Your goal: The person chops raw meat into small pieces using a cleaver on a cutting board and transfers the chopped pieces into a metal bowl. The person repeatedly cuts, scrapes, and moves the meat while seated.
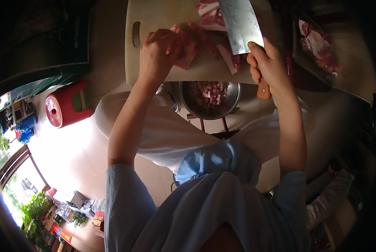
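Observation:
My right hand (pixel 265 64) grips the wooden handle of a cleaver (pixel 243 26), its broad steel blade pointing away from me over the right part of the cutting board (pixel 162 12). At the board's left, my left hand (pixel 161 52) is closed on a piece of raw meat (pixel 188 53); the fingertips are partly hidden. Strips of raw meat with pale fat (pixel 229 58) lie between the two hands. More slices (pixel 210 19) rest farther back, partly behind the blade. Below the board's near edge, a steel bowl (pixel 236 102) holds small diced meat (pixel 210 94).
A larger piece of raw meat (pixel 318 47) lies in a dark tray (pixel 314 77) to the right of the board. The bowl sits on a low wooden stand (pixel 202 124) between my knees. On the floor at left is a red plastic stool (pixel 68 102).

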`<action>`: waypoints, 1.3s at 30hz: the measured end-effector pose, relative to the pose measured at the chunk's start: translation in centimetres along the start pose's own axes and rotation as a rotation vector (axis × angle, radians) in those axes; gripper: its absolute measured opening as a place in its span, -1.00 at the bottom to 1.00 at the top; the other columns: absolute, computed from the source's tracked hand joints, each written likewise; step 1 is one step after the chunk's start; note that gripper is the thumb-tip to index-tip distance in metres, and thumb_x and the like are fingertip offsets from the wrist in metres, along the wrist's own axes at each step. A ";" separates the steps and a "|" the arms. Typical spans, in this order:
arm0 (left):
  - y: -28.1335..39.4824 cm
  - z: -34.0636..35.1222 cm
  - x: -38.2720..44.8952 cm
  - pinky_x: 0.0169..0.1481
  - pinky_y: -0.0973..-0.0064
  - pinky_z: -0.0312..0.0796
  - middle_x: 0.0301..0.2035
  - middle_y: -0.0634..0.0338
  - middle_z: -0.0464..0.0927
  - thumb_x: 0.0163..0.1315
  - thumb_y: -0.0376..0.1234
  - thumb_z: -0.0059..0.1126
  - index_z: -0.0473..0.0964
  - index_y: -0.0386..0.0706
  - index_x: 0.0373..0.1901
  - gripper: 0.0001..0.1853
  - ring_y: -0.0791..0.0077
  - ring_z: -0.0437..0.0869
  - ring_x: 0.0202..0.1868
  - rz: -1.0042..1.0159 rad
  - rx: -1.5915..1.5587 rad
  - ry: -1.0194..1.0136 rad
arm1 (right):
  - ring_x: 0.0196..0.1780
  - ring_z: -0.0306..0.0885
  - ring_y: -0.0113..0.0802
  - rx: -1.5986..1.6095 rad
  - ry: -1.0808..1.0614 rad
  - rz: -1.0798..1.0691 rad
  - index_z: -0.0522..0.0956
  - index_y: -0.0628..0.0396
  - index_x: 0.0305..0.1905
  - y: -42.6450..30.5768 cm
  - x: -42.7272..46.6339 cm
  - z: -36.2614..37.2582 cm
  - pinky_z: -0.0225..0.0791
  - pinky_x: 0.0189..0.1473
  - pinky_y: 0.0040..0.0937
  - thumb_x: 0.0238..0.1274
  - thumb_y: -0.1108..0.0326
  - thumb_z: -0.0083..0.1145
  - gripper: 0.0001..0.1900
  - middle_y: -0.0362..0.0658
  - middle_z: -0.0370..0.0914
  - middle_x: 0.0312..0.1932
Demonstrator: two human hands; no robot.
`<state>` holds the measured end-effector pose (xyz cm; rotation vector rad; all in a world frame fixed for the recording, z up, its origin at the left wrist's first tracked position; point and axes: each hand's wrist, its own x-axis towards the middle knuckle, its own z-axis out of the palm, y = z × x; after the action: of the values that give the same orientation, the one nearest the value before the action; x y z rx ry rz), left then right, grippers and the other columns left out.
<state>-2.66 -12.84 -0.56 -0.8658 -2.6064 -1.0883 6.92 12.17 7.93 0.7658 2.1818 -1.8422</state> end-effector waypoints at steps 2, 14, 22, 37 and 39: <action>0.3 -0.3 -0.4 0.00 0.27 0.55 -0.13 0.11 0.70 0.09 -0.46 0.32 0.68 -0.18 -0.18 -0.77 0.14 0.69 -0.10 -0.032 0.051 -0.106 | -0.73 0.27 -0.55 -0.161 0.064 -0.069 0.39 0.16 -0.19 -0.3 -0.5 0.3 0.14 -0.70 -0.43 0.54 0.26 0.00 -0.80 -0.29 0.31 -0.67; 1.1 0.5 -1.3 -0.02 0.25 0.56 -0.15 0.25 0.65 0.03 -0.44 0.29 0.65 -0.08 -0.17 -0.72 0.14 0.62 -0.06 0.046 0.138 -0.005 | -0.55 0.62 0.08 -1.092 0.109 -0.604 0.40 0.10 -0.23 3.0 -3.4 5.4 0.47 -0.56 -0.02 0.38 0.32 0.15 -0.85 -0.01 0.54 -0.65; 1.3 0.5 -1.0 -0.03 0.23 0.56 -0.20 0.21 0.65 -0.06 -0.47 0.29 0.65 -0.11 -0.19 -0.68 0.11 0.63 -0.07 0.043 0.132 -0.005 | -0.54 0.66 0.02 -1.136 0.053 -0.545 0.38 0.19 -0.29 2.6 -4.0 6.2 0.54 -0.54 -0.12 0.20 0.52 0.10 -0.90 -0.01 0.53 -0.66; -0.7 0.7 -0.5 -0.11 0.19 0.54 -0.27 0.15 0.66 -0.03 -0.38 0.31 0.63 -0.12 -0.21 -0.73 0.06 0.67 -0.18 -0.051 0.049 -0.075 | -0.44 0.66 0.19 -0.761 0.142 -0.826 0.41 0.34 -0.26 3.6 0.3 8.2 0.52 -0.47 0.00 0.20 0.50 0.15 -0.85 0.15 0.56 -0.61; -0.8 0.5 -0.2 -0.10 0.19 0.54 -0.26 0.14 0.66 -0.02 -0.37 0.30 0.63 -0.12 -0.20 -0.73 0.07 0.67 -0.16 -0.076 0.033 -0.060 | -0.39 0.65 0.17 -0.791 0.036 -0.725 0.44 0.37 -0.28 2.2 1.6 8.8 0.53 -0.38 -0.01 0.23 0.51 0.12 -0.88 0.22 0.55 -0.55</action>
<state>-2.92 -13.07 -1.49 -0.8103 -2.7191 -1.0499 5.00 4.40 3.47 -0.1825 3.1035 -0.9217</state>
